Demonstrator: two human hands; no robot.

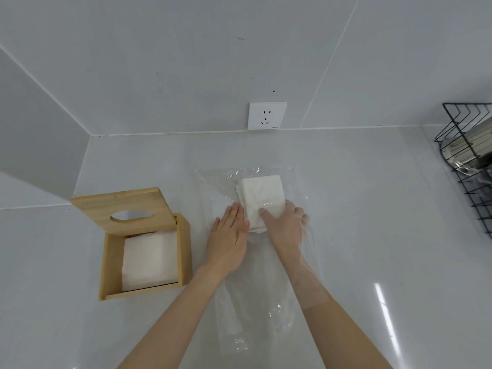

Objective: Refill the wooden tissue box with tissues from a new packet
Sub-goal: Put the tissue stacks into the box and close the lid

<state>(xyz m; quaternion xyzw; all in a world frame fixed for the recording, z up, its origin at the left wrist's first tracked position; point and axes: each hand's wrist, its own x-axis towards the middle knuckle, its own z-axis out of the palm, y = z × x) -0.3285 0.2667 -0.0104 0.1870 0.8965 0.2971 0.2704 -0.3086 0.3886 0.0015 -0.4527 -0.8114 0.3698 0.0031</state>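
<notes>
A wooden tissue box (183, 249) stands open at the left of the counter, its lid (125, 205) with an oval hole tipped back. White tissues (149, 258) lie inside it. A clear plastic packet (255, 310) lies flat in the middle of the counter, holding a white stack of tissues (262, 197) at its far end. My right hand (286, 225) is inside the packet and grips the near end of the stack, thumb on top. My left hand (229, 235) lies flat on the plastic, fingers straight, just left of the stack.
A white wall socket (267, 115) sits on the tiled wall behind the packet. A black wire rack (468, 166) with metal ware hangs at the right edge. The counter (372, 235) is glossy white, with a wall corner at the left.
</notes>
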